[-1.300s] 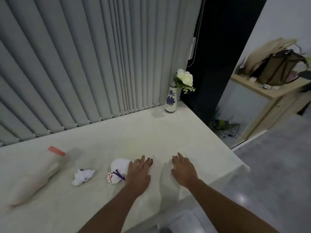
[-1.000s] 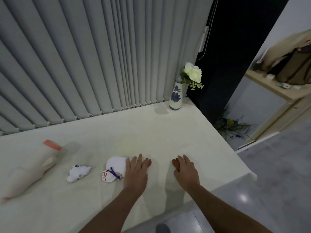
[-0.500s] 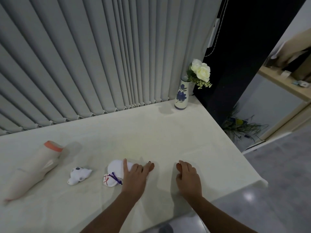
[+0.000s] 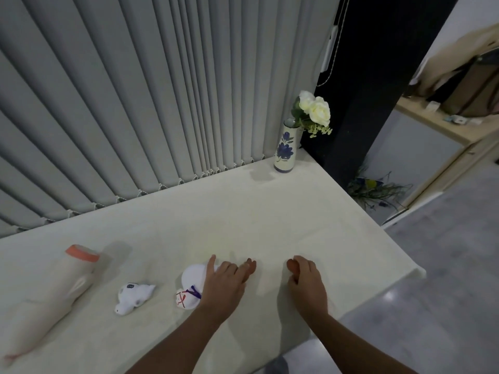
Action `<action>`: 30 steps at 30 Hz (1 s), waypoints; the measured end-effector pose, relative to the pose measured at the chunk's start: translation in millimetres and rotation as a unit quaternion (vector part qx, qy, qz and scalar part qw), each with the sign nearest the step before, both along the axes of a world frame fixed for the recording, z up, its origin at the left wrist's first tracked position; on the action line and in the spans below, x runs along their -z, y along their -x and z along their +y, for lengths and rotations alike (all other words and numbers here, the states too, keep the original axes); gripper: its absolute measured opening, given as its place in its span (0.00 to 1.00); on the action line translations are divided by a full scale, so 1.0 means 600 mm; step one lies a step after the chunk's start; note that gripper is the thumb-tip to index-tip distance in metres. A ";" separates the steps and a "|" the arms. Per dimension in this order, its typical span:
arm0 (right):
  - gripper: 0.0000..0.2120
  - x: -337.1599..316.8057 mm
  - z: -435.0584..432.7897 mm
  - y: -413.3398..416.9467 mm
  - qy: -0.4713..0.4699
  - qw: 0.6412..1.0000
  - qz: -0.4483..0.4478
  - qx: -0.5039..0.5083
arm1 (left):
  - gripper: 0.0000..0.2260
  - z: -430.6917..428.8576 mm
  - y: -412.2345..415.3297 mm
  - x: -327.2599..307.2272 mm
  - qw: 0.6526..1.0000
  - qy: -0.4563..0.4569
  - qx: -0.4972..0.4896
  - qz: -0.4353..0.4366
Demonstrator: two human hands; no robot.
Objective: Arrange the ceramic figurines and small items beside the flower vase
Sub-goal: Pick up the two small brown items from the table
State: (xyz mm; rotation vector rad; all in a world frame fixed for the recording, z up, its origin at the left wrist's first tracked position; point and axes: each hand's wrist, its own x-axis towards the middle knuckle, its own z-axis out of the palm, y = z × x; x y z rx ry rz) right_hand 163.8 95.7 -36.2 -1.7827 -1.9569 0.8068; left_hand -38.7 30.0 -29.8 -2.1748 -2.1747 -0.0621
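A white vase with blue flowers painted on it (image 4: 285, 149) holds white roses at the far right corner of the table (image 4: 243, 225). Near the front edge lie three items: a white round figurine with a purple ribbon (image 4: 190, 287), a small white animal figurine (image 4: 133, 294), and a long cream bottle-shaped piece with an orange rim (image 4: 51, 292) on its side. My left hand (image 4: 225, 283) lies palm down, its thumb resting on the ribboned figurine without gripping it. My right hand (image 4: 306, 279) rests on the table to the right, fingers curled under.
Grey vertical blinds (image 4: 135, 103) hang behind the table. A dark wall panel (image 4: 378, 76) stands at the right. Beyond the table's right edge is grey floor (image 4: 445, 292), a wooden shelf with bags (image 4: 445, 125) and a plant on the floor (image 4: 375, 188).
My left hand has slid left until its thumb touches the ribboned figurine. My right hand's fingers have curled in. The camera has tilted, shifting the scene.
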 end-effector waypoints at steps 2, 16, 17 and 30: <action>0.18 0.001 -0.010 0.007 -0.006 1.000 0.015 0.022 | 0.26 -0.001 0.008 0.006 1.000 -0.019 0.018 0.001; 0.09 -0.037 -0.007 0.003 -0.002 0.994 0.098 0.056 | 0.11 0.062 -0.004 -0.026 0.995 -0.034 0.031 -0.090; 0.08 -0.041 -0.001 -0.002 -0.001 0.993 0.100 0.059 | 0.11 0.068 -0.011 -0.028 0.994 -0.031 0.030 -0.097; 0.10 -0.083 0.139 -0.093 0.025 0.996 0.087 0.005 | 0.12 0.168 -0.107 -0.057 0.978 -0.017 -0.007 -0.206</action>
